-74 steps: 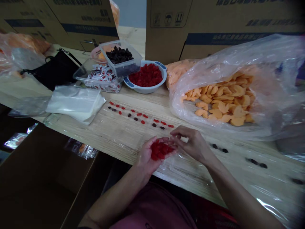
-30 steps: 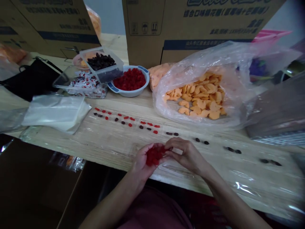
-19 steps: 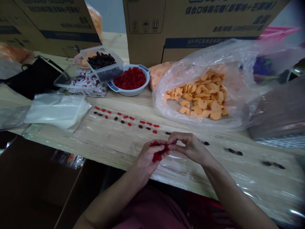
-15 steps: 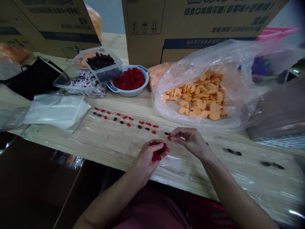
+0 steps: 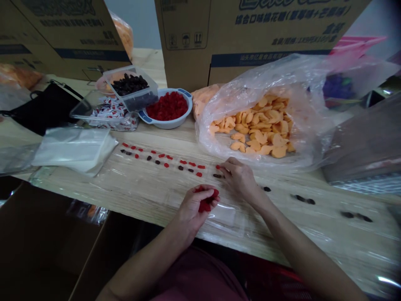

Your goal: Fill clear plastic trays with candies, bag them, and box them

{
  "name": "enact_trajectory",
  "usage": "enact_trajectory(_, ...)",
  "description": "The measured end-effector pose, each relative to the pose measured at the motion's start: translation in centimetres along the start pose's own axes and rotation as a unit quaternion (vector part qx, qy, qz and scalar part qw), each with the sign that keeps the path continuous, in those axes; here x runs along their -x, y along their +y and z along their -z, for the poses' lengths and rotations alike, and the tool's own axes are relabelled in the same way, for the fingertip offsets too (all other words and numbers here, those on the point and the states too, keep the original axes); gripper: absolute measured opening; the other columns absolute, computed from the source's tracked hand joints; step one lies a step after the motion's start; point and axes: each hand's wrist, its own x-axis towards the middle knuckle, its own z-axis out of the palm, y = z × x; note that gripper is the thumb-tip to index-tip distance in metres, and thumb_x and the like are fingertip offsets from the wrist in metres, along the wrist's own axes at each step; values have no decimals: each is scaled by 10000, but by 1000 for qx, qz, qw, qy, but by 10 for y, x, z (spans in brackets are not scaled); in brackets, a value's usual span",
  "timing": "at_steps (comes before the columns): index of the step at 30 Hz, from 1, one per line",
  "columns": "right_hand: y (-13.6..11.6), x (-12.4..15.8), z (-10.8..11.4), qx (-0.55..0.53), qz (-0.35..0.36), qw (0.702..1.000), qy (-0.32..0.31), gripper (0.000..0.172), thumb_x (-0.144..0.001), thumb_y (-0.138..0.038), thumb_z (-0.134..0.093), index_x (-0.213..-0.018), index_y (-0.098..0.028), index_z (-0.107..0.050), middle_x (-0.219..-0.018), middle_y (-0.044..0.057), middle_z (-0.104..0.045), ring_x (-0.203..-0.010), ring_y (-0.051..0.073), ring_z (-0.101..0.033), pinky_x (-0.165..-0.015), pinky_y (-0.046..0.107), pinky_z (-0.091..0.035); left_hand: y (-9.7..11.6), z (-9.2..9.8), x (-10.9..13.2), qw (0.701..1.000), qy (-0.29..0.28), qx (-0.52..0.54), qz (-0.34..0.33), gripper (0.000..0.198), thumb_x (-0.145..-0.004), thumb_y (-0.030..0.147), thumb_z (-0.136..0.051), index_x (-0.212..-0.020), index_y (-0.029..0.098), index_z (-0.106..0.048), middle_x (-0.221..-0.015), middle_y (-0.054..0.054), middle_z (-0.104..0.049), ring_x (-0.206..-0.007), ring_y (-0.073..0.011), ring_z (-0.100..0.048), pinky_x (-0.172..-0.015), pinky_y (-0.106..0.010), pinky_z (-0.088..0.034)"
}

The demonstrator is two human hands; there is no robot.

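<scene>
My left hand (image 5: 191,205) is cupped around several red pieces (image 5: 205,205) that look like dried fruit, above the front of the table. Between the thumb and finger of my right hand (image 5: 241,177), one small red piece (image 5: 218,167) is pinched low over the clear plastic sheeting. Just below it lies a dark, raisin-like piece (image 5: 216,176). To the left, short groups of red pieces (image 5: 192,164) and dark pieces (image 5: 181,168) form two rows on the plastic. On the right, only dark pieces (image 5: 303,200) show, spaced apart; my right wrist hides part of the row.
Behind the rows stand a blue-rimmed bowl (image 5: 147,120) of red pieces, a clear tub (image 5: 142,100) of dark pieces and a tray of wrapped sweets (image 5: 109,113). An open bag (image 5: 310,146) holds orange slices. Plastic sleeves (image 5: 73,146) lie left; cartons (image 5: 188,62) stand behind.
My right hand has moved slightly up and left with the red piece, from below the dark piece to above it. My left hand stays cupped in nearly the same place.
</scene>
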Motion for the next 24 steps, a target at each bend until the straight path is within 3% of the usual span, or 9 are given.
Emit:
enact_trajectory(2,-7,14,10,-137,-5,991,-13,145,-860,-208,-544,-830,-153,-675,-792,63,-645,-665,160,-570,-598,264,-423,-2,-2,-1,1000,-3,-5,2,100,-587,31,-698,-627,92,-629,-618,-49,-618,-562,-97,-568,-506,-180,-381)
enact_trajectory(5,-19,38,25,-311,-16,947,-80,134,-837,-288,-609,-871,-171,-665,-761,32,-654,-650,148,-573,-581,251,-442,-8,-5,-4,1000,-16,-8,-2,114,-579,54,-710,-594,106,-610,-580,-22,-594,-518,-83,-539,-474,-181,-347)
enact_trajectory(9,-20,54,35,-367,-43,924,-96,140,-821,-304,-625,-796,-170,-656,-702,24,-637,-633,147,-569,-593,257,-446,-17,-8,-6,1000,-28,-8,5,122,-577,54,-721,-588,104,-610,-544,-8,-578,-490,-84,-536,-460,-182,-346)
enact_trajectory(12,-4,45,31,-324,-69,942,-59,167,-813,-322,-607,-778,-165,-655,-686,29,-645,-614,153,-569,-580,262,-437,-17,-11,-7,999,-26,11,37,108,-742,164,-652,-671,83,-653,-624,-62,-638,-555,-126,-599,-529,-215,-430)
enact_trajectory(15,16,25,19,-182,-82,980,13,138,-791,-269,-579,-752,-168,-665,-622,17,-628,-539,142,-526,-534,254,-392,-12,-13,-6,995,-28,46,83,448,-920,355,-413,-708,51,-665,-689,-136,-664,-658,-201,-651,-665,-321,-503)
enact_trajectory(20,26,6,0,80,-45,996,13,180,-790,-160,-515,-688,-152,-664,-730,77,-649,-608,165,-548,-528,261,-342,-7,-15,-5,991,-57,61,105,646,-935,502,-261,-862,10,-674,-814,-214,-683,-801,-282,-667,-823,-451,-486)
enact_trajectory(22,23,9,1,110,-36,993,8,224,-827,-155,-484,-704,-138,-670,-806,104,-645,-637,168,-556,-519,263,-334,-8,-16,-5,990,-61,64,109,664,-932,525,-244,-898,17,-669,-834,-213,-684,-842,-292,-663,-847,-470,-476)
enact_trajectory(24,17,17,7,50,-22,998,18,229,-848,-159,-472,-762,-141,-684,-839,100,-631,-649,161,-558,-539,260,-367,-11,-16,-6,989,-64,62,120,678,-927,548,-235,-889,29,-670,-826,-209,-683,-860,-299,-659,-853,-483,-474)
